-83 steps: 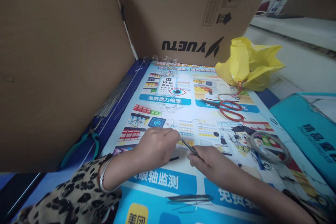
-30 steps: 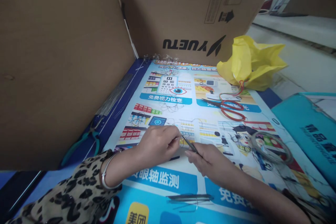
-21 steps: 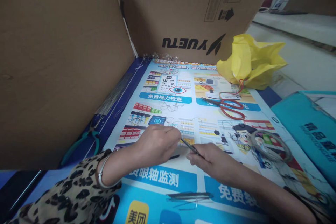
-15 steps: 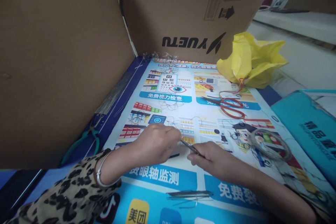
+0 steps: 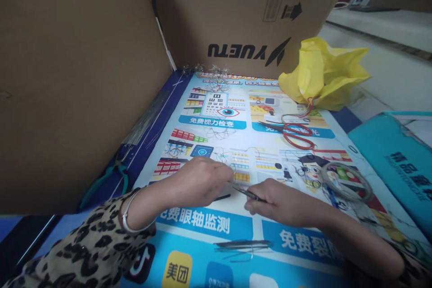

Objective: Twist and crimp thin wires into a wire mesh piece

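The right hand (image 5: 273,202) held a slim metal tool (image 5: 249,193) slanted toward the left hand (image 5: 205,184), presumably for close, steady control where the two met. The right-hand grip was closed around the tool; the left-hand grip was pinched together, but its contents were hidden. Dark thin strips (image 5: 243,245) lay on the printed sheet (image 5: 162,243) on the near side of both grips, seemingly within easy reach. Red-handled scissors (image 5: 284,131) lay beyond the right-hand grip, teal-handled pliers (image 5: 116,168) well left of the left-hand grip, both apparently placed clear.
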### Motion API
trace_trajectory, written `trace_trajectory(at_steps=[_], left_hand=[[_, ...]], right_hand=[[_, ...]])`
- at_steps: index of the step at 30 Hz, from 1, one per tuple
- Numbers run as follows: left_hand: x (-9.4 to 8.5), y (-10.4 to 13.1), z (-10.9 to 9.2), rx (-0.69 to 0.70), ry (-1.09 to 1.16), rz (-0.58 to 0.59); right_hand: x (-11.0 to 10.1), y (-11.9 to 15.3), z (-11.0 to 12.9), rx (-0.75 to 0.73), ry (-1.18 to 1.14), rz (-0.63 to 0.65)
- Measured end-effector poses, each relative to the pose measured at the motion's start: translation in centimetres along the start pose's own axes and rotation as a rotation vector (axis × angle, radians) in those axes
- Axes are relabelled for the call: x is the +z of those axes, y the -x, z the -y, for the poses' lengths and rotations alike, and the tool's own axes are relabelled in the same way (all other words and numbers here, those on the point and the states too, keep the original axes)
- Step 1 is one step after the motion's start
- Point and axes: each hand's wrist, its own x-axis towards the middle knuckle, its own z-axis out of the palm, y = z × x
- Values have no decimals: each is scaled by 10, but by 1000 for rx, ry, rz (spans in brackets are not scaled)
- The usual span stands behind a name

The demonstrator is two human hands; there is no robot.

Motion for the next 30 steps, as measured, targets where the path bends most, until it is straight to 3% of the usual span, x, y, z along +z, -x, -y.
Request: trace_trajectory(at_steps=[5, 9, 12, 15, 19, 22, 25, 30], left_hand=[[4, -7, 3, -156, 434, -205], [6, -9, 1, -255, 723, -241], [8, -8, -1, -305, 766, -287], [10, -7, -3, -317, 673, -370], [10, -7, -3, -286, 538, -384], [10, -7, -3, -257, 501, -362], [11, -8, -2, -249, 472, -353], [14, -9, -2, -233, 368, -338]], right_hand=[[7, -2, -1, 131, -306, -11], [10, -2, -4, 118, -475, 62], [11, -1, -2, 106, -475, 107], [11, 0, 2, 88, -199, 22], [13, 0, 0, 66, 424, -322], [16, -2, -7, -30, 685, -501], [18, -4, -11, -138, 859, -591], [18, -5, -10, -168, 1012, -625]])
